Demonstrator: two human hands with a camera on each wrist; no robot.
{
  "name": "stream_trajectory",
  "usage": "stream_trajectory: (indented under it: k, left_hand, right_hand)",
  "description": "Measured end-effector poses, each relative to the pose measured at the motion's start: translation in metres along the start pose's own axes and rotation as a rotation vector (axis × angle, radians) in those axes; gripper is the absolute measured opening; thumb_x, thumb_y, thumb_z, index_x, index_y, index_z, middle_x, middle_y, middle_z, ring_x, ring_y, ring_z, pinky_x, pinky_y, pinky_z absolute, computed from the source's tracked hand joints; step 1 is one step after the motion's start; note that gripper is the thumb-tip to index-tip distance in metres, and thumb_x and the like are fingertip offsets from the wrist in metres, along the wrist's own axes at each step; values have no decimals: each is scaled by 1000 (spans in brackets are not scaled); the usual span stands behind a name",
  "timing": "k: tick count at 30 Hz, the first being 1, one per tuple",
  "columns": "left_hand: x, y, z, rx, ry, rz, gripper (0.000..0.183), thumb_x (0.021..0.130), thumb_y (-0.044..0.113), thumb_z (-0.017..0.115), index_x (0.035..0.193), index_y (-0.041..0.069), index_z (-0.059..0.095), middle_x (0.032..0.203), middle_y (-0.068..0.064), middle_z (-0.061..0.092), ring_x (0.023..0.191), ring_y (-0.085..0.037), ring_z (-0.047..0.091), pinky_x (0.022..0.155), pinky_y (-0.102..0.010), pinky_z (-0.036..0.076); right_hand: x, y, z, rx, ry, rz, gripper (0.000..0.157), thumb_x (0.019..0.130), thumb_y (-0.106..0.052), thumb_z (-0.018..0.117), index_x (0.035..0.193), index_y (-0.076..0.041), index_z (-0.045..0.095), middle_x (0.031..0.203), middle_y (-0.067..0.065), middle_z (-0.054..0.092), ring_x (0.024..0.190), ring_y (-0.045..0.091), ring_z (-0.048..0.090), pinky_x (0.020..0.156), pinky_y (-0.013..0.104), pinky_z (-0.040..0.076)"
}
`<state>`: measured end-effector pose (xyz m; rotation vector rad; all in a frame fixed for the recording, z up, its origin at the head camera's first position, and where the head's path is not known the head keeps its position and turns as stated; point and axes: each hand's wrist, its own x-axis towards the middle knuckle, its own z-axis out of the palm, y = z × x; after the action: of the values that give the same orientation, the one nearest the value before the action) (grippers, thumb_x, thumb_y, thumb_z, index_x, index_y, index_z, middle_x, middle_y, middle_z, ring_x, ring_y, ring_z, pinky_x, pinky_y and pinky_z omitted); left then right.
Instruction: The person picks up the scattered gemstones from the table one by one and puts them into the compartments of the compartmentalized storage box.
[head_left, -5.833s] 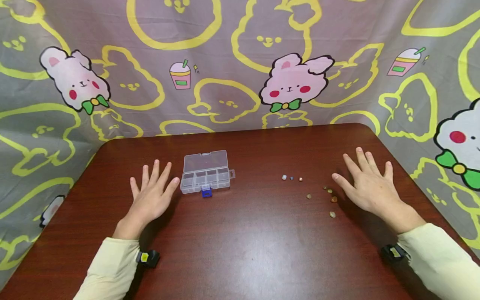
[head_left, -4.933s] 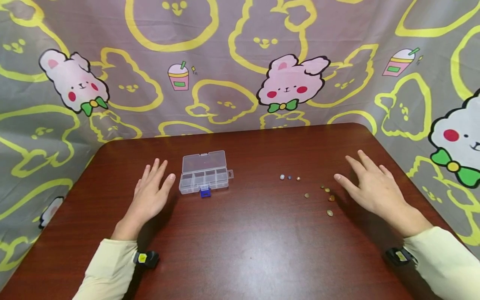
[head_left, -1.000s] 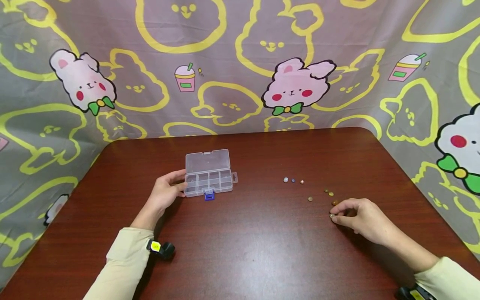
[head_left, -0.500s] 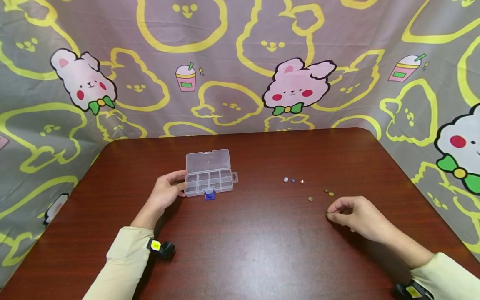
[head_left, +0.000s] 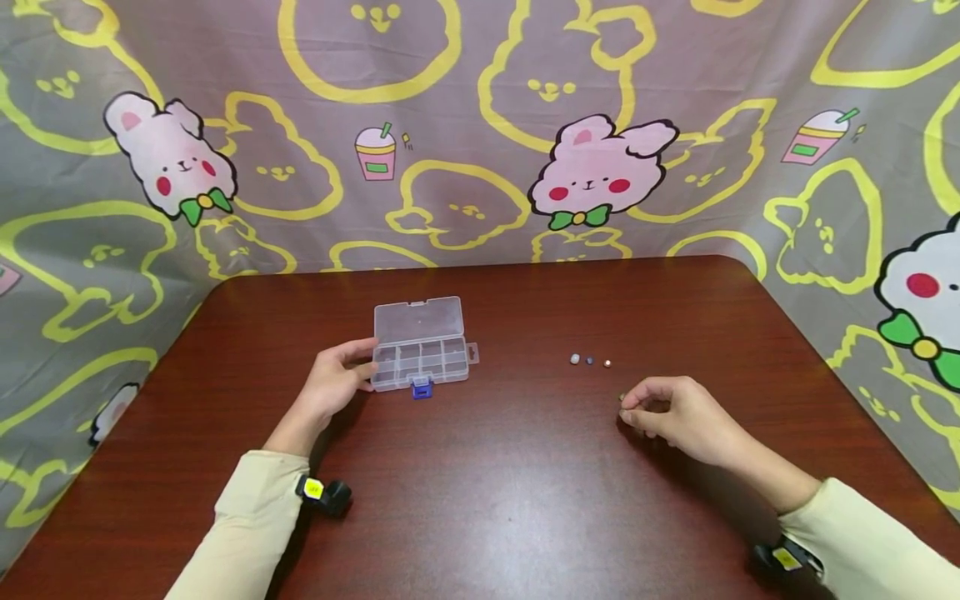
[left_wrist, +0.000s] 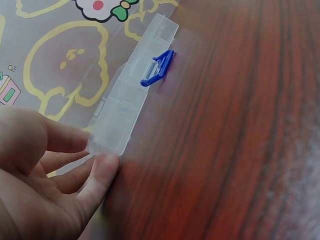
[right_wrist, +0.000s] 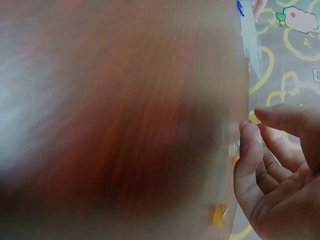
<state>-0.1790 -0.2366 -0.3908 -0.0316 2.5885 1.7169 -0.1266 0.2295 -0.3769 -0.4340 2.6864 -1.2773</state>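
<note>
A clear plastic compartment box (head_left: 420, 362) with a blue latch (head_left: 422, 388) lies on the table, its lid (head_left: 418, 320) raised. My left hand (head_left: 333, 387) grips the box's left end between thumb and fingers, as the left wrist view also shows. My right hand (head_left: 686, 417) is over the table's right part. Its thumb and finger pinch a small yellowish bead (right_wrist: 254, 117), seen best in the right wrist view. Beyond those fingertips, a small bead (head_left: 622, 397) partly shows in the head view. An amber bead (right_wrist: 219, 215) appears below in the right wrist view.
A white bead (head_left: 575, 359), a blue bead (head_left: 589, 361) and a pale brownish bead (head_left: 607, 363) stand in a row beyond the right hand. The brown table (head_left: 487, 500) ends at a patterned cloth (head_left: 465, 108) behind it.
My hands went from spread flat to the left holding the box end and the right pinching a bead. In the last half second, the right hand moved left and slightly away from me.
</note>
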Motion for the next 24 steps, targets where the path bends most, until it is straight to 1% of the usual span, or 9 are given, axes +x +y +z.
stream_trajectory:
  k: [6, 11, 14, 18, 24]
  left_hand:
    - [1, -2, 1, -3, -3, 10, 44, 96, -7, 57, 140, -11, 51, 136, -31, 55, 90, -23, 65, 66, -26, 58]
    - [1, -1, 1, 10, -2, 15, 44, 96, -6, 57, 140, -11, 51, 136, -31, 55, 92, -23, 65, 66, -26, 58]
    - [1, -1, 1, -1, -3, 20, 44, 96, -6, 57, 139, -12, 50, 136, -32, 54, 91, -23, 65, 65, -25, 57]
    - [1, -1, 1, -11, -3, 23, 44, 96, -6, 58, 140, -11, 50, 135, -32, 54, 88, -20, 65, 65, -25, 57]
    - [1, -5, 1, -10, 3, 25, 44, 96, -5, 58, 140, -9, 51, 131, -32, 56, 86, -19, 64, 65, -25, 57]
  right_hand:
    - [18, -10, 13, 25, -3, 2, 5, 89, -10, 76, 91, -8, 72, 71, 5, 64, 57, 20, 58, 45, 28, 48]
    - [32, -20, 24, 70, -23, -2, 7, 89, -10, 75, 92, -5, 71, 71, 8, 65, 58, 23, 59, 44, 28, 47]
    - [40, -26, 31, 100, -37, -7, 8, 89, -9, 75, 92, -3, 71, 71, 10, 66, 57, 24, 58, 44, 27, 46]
    - [50, -32, 40, 119, -41, -13, 7, 88, -7, 74, 92, -3, 70, 71, 12, 66, 57, 27, 59, 44, 26, 46]
    - [63, -42, 50, 139, -44, -16, 4, 89, -7, 74, 91, -6, 71, 72, 12, 66, 55, 27, 59, 43, 27, 46]
